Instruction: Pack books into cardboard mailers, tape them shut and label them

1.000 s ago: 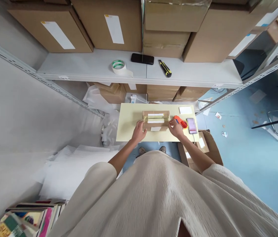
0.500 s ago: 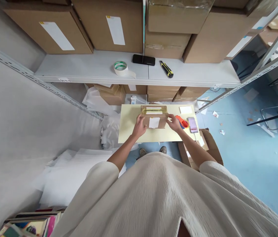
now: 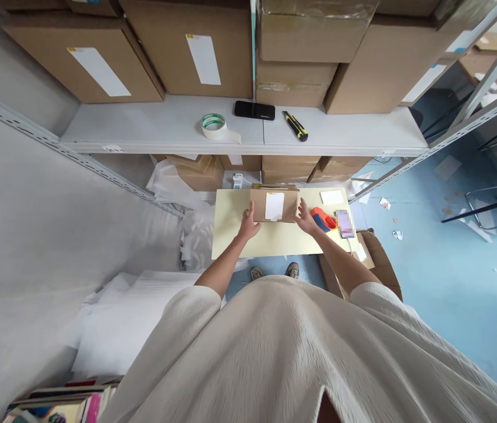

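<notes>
Between the loosely spread left hand (image 3: 247, 225) and right hand (image 3: 305, 220), a labelled box (image 3: 286, 205) is seemingly being positioned, with even steadying called for next.

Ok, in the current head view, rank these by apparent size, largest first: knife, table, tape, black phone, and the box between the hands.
1. Table
2. Box
3. Black phone and tape: too alike to rank
4. Knife
</notes>
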Demonstrator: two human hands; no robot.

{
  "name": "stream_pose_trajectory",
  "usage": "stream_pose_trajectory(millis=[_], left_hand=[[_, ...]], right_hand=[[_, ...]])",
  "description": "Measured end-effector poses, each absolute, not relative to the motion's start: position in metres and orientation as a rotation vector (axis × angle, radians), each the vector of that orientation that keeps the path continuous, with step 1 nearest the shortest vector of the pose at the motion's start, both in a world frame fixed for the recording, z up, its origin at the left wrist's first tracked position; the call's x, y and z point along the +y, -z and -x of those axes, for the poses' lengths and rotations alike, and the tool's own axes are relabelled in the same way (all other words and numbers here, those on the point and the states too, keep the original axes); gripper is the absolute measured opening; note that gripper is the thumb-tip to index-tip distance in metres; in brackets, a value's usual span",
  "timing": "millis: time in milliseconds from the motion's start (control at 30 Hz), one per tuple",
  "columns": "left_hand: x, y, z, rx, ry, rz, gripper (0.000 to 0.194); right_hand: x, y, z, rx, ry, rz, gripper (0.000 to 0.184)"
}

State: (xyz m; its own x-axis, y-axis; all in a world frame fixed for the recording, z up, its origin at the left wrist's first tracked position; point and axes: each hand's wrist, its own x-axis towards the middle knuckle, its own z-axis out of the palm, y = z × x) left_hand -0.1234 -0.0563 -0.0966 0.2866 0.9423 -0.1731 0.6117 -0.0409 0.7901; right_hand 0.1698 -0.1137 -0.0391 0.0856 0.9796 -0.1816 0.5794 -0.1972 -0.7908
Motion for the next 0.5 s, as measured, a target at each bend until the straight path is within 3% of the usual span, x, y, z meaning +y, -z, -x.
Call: stream_pose_trajectory(millis=[100,267,500], left_hand=[[-0.063,0.106,0.124,1.410,-0.458,-1.762,0.111],[-0.055,0.101,0.117,1.509,-0.353,-1.834,0.086],[-0.065,0.097,0.126,1.544,-0.267,-1.971,0.077]], right_hand=[[-0.120,0.053,-0.164,-1.471,-1.039,1.843,0.093],[-0.109,0.067,-0.164,-1.435,-1.013,1.871,0.070],[-0.113,0.077,-0.171,-1.398,-0.955,1.942,0.058]])
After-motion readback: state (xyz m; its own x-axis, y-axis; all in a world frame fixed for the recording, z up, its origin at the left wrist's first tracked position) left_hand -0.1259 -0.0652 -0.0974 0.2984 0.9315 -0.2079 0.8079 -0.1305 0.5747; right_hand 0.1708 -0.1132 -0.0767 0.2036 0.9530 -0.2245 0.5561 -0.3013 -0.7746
